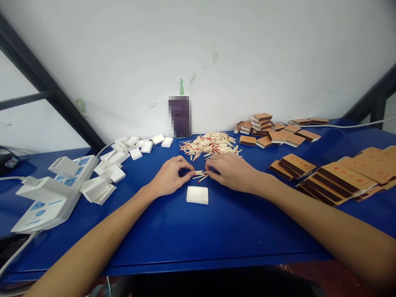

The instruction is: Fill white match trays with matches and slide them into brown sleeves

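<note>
My left hand (169, 176) and my right hand (228, 170) rest on the blue table (198, 235), fingertips meeting over a small bundle of red-tipped matches (200, 175). Both hands pinch the ends of that bundle. An empty white matchbox tray (197, 194) lies just in front of the hands. Behind them, near the wall, sits a loose pile of matches (209, 145).
White inner trays (123, 159) are scattered at the left, beside white power strips (49, 194) with cables. Brown matchbox sleeves (269, 132) are stacked at the back right, and more of them (334, 175) lie at the right. A blurred dark object (180, 116) stands against the wall.
</note>
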Available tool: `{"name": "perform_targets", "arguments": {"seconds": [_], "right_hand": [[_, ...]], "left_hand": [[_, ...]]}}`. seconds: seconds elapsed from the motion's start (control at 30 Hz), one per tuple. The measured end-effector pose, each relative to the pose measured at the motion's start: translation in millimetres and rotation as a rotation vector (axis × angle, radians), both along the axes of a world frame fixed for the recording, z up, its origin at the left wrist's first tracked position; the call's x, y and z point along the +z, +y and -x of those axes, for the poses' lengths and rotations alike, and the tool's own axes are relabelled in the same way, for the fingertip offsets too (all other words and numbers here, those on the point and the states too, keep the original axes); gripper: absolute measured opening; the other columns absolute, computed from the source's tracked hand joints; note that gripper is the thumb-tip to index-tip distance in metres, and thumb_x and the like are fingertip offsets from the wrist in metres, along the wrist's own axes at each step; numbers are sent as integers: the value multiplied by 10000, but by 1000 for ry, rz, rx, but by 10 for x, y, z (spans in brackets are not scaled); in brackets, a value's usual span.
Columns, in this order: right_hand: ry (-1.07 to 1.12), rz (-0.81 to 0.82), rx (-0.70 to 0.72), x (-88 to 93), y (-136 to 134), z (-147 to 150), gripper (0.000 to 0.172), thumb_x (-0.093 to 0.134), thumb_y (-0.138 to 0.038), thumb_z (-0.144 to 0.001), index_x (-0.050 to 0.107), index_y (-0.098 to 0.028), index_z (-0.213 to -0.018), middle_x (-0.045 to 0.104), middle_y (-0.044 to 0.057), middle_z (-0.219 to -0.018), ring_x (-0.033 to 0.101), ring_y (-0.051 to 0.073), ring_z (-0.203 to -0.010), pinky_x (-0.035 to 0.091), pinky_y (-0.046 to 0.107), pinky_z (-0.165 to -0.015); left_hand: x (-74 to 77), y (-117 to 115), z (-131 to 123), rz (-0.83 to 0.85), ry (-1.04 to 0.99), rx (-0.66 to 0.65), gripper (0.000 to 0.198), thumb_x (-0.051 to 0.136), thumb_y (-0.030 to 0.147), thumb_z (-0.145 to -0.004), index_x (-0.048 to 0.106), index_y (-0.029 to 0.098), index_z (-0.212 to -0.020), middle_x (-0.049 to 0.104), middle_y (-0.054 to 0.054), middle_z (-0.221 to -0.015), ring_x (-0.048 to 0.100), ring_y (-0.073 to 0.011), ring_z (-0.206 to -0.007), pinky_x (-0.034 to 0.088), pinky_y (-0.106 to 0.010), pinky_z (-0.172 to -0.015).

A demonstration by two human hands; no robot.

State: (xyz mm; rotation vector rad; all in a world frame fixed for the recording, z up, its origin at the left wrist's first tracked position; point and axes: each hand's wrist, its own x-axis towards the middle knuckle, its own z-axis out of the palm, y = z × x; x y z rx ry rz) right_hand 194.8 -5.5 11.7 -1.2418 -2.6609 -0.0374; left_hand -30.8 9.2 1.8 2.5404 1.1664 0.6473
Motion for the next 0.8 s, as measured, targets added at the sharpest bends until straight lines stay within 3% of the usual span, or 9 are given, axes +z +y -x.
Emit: {"name": "perform_targets", "arguments": {"seconds": [0.37, 0.57, 0.8], "right_hand": [[21, 68, -27, -34, 40, 10, 183, 456, -255, -984, 588, -184, -880, 681, 53, -959, 591, 200, -861, 334, 330, -769], [27, 38, -25, -60, 26, 108, 175, 450, -241, -982, 588, -172, -899, 681, 57, -969, 591, 199, -865, 323, 332, -771], [108, -6, 74, -5, -18, 53, 166, 483, -220, -958, 639, -173, -929, 665, 53, -913, 574, 178, -809, 328, 301, -709]], "left_hand": [[29, -17, 14, 5, 17, -19, 166, 594, 229, -860, 735, 219, -947, 643, -30, -937, 606, -173, -847, 480, -345, -799], [20, -10, -4, 13, -18, 0, 168, 629, 334, -873, 740, 213, -911, 658, -29, -918, 609, -166, -816, 484, -330, -775], [-7, 10, 8, 0, -36, -5, 140, 604, 272, -878, 727, 206, -887, 658, -23, -878, 599, -149, -772, 484, -296, -714]]}}
